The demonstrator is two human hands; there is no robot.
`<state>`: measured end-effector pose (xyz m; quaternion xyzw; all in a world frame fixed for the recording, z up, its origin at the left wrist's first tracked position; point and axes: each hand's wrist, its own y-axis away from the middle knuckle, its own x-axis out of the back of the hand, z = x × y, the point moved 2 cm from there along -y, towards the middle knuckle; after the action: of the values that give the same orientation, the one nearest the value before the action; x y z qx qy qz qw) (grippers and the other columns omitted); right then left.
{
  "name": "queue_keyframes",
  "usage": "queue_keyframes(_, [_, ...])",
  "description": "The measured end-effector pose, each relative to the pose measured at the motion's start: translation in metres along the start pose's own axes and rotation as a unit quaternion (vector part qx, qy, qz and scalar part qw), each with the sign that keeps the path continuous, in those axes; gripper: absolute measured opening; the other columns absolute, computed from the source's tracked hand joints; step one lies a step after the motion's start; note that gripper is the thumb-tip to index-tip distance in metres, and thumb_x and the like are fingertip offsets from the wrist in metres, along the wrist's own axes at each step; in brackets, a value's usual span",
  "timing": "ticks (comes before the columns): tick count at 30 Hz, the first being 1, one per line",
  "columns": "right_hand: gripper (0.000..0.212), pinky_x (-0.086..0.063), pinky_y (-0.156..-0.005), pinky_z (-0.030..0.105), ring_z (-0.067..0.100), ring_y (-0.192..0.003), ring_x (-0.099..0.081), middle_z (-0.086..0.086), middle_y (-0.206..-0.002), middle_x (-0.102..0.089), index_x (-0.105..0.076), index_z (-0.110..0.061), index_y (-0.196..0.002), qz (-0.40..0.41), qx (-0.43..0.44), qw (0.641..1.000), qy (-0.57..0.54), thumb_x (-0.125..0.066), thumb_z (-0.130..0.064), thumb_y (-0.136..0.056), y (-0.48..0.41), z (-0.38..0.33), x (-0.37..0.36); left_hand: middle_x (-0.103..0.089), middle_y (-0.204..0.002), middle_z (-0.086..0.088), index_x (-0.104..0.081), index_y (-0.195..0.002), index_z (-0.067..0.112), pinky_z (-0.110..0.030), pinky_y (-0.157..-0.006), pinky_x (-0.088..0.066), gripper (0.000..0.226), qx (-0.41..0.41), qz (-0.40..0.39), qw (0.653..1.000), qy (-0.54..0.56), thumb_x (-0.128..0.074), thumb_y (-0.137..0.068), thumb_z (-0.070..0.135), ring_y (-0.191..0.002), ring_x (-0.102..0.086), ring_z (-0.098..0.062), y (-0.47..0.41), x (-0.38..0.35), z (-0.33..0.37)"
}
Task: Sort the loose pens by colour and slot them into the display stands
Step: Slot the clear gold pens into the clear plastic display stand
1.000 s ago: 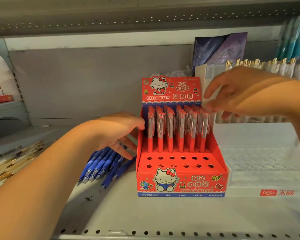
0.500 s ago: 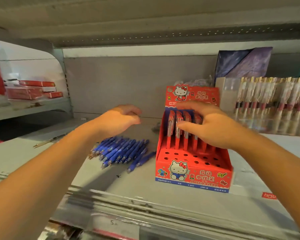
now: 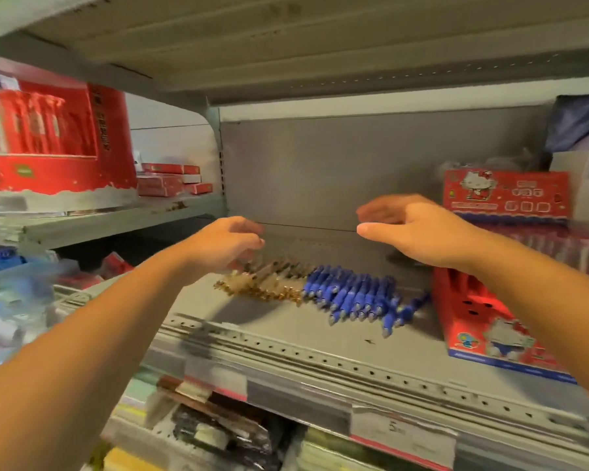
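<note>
Grey shelf [image 3: 279, 329]: blue pens [image 3: 354, 297] just right of gold pens [image 3: 266, 285]; red stand [image 3: 480, 317] far right. Right hand [image 3: 419, 232] spread, empty. Left hand [image 3: 221, 246] curled above gold pens; hold indiscernible.

Both my bare forearms reach forward. My left hand [image 3: 225, 243] hangs palm down, fingers loosely curled and, as far as the blur lets me tell, empty. My right hand [image 3: 412, 229] hovers alongside, fingers and thumb extended, parted.
</note>
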<state>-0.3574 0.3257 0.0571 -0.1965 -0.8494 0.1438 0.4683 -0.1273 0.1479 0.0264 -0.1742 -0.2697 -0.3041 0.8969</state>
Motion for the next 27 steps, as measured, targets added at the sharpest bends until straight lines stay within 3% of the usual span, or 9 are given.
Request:
queue_keyframes(2, [0.037, -0.046, -0.098, 0.028, 0.009, -0.112, -0.061, -0.006, -0.121, -0.066, -0.064, -0.023, -0.123, -0.025, -0.027, 0.999, -0.006, -0.067, -0.038, -0.09, -0.02, -0.011, -0.027, -0.063, -0.121, -0.001, -0.057, -0.128, 0.019, -0.042, -0.097, -0.053, 0.034, 0.009, 0.001, 1.0, -0.013, -0.06, -0.095, 0.025, -0.109, -0.064, -0.019, -0.011, 0.02, -0.017])
queue_keyframes(6, [0.045, -0.043, -0.095, 0.026, 0.011, -0.116, -0.057, -0.009, -0.129, -0.06, -0.058, -0.03, -0.13, -0.096, -0.088, 0.991, 0.026, -0.063, -0.05, -0.09, -0.06, -0.026, -0.086, -0.064, -0.113, -0.001, -0.061, -0.115, 0.019, -0.042, -0.095, -0.052, 0.025, 0.012, -0.021, 0.996, -0.084, -0.06, -0.092, 0.027, -0.105, -0.062, -0.022, -0.038, 0.051, -0.049])
queue_keyframes(10, [0.05, -0.044, -0.104, 0.033, 0.014, -0.119, -0.055, -0.007, -0.137, -0.055, -0.052, -0.03, -0.134, -0.145, -0.117, 0.979, 0.077, -0.06, -0.054, -0.091, -0.094, -0.035, -0.139, -0.051, -0.1, -0.006, -0.058, -0.101, 0.016, -0.032, -0.073, -0.042, 0.018, 0.042, -0.062, 0.993, -0.093, -0.061, -0.089, 0.029, -0.085, -0.052, -0.025, -0.07, 0.068, -0.081])
queue_keyframes(14, [0.062, -0.036, -0.103, 0.028, 0.015, -0.13, -0.045, -0.007, -0.15, -0.041, -0.041, -0.033, -0.144, -0.192, -0.131, 0.963, 0.139, -0.055, -0.061, -0.091, -0.118, -0.042, -0.169, -0.049, -0.139, -0.008, -0.05, -0.136, 0.011, -0.036, -0.081, -0.046, 0.058, 0.085, -0.082, 0.978, -0.174, -0.063, -0.089, 0.041, -0.115, -0.055, -0.031, -0.102, 0.077, -0.106])
queue_keyframes(17, [0.07, -0.031, -0.107, 0.035, 0.021, -0.138, -0.037, -0.005, -0.157, -0.031, -0.032, -0.036, -0.149, -0.236, -0.159, 0.934, 0.217, -0.052, -0.066, -0.089, -0.13, -0.043, -0.177, -0.044, -0.147, -0.007, -0.043, -0.144, 0.018, -0.035, -0.079, -0.045, 0.065, 0.152, -0.152, 0.953, -0.212, -0.059, -0.091, 0.052, -0.11, -0.056, -0.027, -0.11, 0.073, -0.111])
queue_keyframes(20, [0.058, -0.043, -0.095, 0.035, 0.017, -0.114, -0.053, -0.003, -0.136, -0.052, -0.048, -0.034, -0.135, -0.263, -0.175, 0.919, 0.237, -0.054, -0.066, -0.087, -0.134, -0.041, -0.185, -0.05, -0.145, -0.014, -0.043, -0.144, 0.015, -0.031, -0.076, -0.044, 0.077, 0.169, -0.211, 0.933, -0.236, -0.055, -0.088, 0.066, -0.099, -0.06, -0.028, -0.116, 0.062, -0.106])
queue_keyframes(23, [0.038, -0.052, -0.081, 0.034, 0.011, -0.086, -0.061, -0.008, -0.098, -0.064, -0.058, -0.035, -0.105, -0.243, -0.173, 0.93, 0.213, -0.059, -0.066, -0.084, -0.137, -0.034, -0.191, -0.041, -0.15, -0.016, -0.031, -0.151, 0.018, -0.04, -0.097, -0.047, 0.09, 0.156, -0.234, 0.933, -0.224, -0.054, -0.084, 0.074, -0.118, -0.054, -0.034, -0.119, 0.047, -0.091])
queue_keyframes(25, [0.035, -0.052, -0.08, 0.034, 0.01, -0.085, -0.06, -0.009, -0.097, -0.062, -0.056, -0.036, -0.099, -0.241, -0.17, 0.933, 0.204, -0.06, -0.066, -0.082, -0.138, -0.031, -0.192, -0.03, -0.157, -0.01, -0.024, -0.154, 0.022, -0.042, -0.101, -0.042, 0.088, 0.133, -0.264, 0.922, -0.249, -0.051, -0.087, 0.071, -0.134, -0.042, -0.033, -0.119, 0.037, -0.08])
queue_keyframes(27, [0.034, -0.05, -0.084, 0.033, 0.008, -0.09, -0.057, -0.012, -0.104, -0.059, -0.054, -0.038, -0.102, -0.252, -0.168, 0.931, 0.203, -0.06, -0.065, -0.082, -0.139, -0.029, -0.189, -0.031, -0.157, -0.008, -0.026, -0.153, 0.02, -0.039, -0.105, -0.041, 0.082, 0.104, -0.287, 0.906, -0.292, -0.049, -0.091, 0.068, -0.141, -0.037, -0.032, -0.119, 0.03, -0.071])
